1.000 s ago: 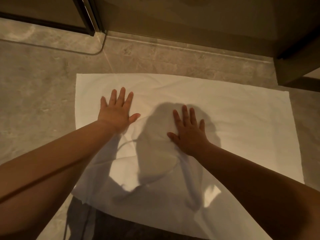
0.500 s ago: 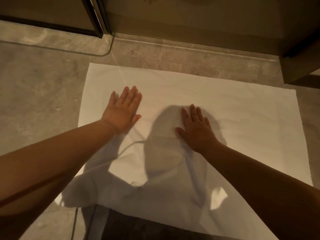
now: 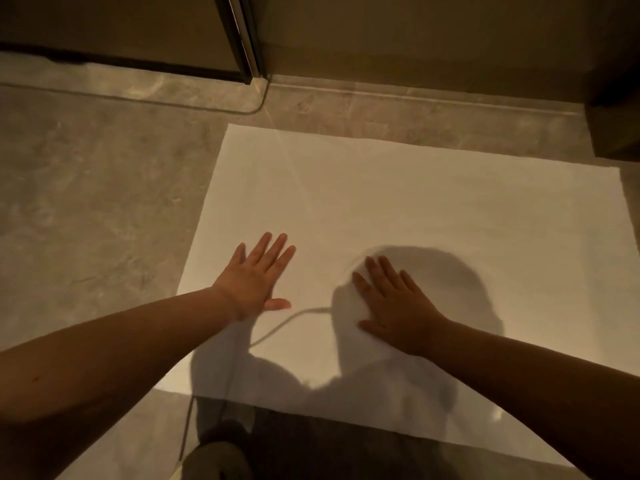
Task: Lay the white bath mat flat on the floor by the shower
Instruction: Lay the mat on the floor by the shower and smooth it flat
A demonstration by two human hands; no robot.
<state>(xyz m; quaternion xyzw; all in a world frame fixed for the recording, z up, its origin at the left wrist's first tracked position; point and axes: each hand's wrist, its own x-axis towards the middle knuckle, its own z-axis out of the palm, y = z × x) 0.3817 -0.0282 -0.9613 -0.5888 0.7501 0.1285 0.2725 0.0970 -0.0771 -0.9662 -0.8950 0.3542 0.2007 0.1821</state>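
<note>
The white bath mat (image 3: 433,202) lies spread out on the grey stone floor, its far edge close to the shower threshold. My left hand (image 3: 254,277) rests palm down on the mat's left part, fingers together and straight. Flat on the mat's middle, inside my head's shadow, lies my right hand (image 3: 394,306) with fingers spread. Neither hand grips the cloth. My shadow darkens the mat's near edge.
The shower's glass door frame (image 3: 242,36) stands at the top, with a dark sill (image 3: 121,64) to its left. A stone step (image 3: 415,95) runs along the far side. A dark cabinet corner (image 3: 616,126) is at the right. My foot (image 3: 214,459) shows at the bottom.
Both hands have slid back toward me over the mat. The crease near my left wrist has flattened, and the mat's near edge lies straighter.
</note>
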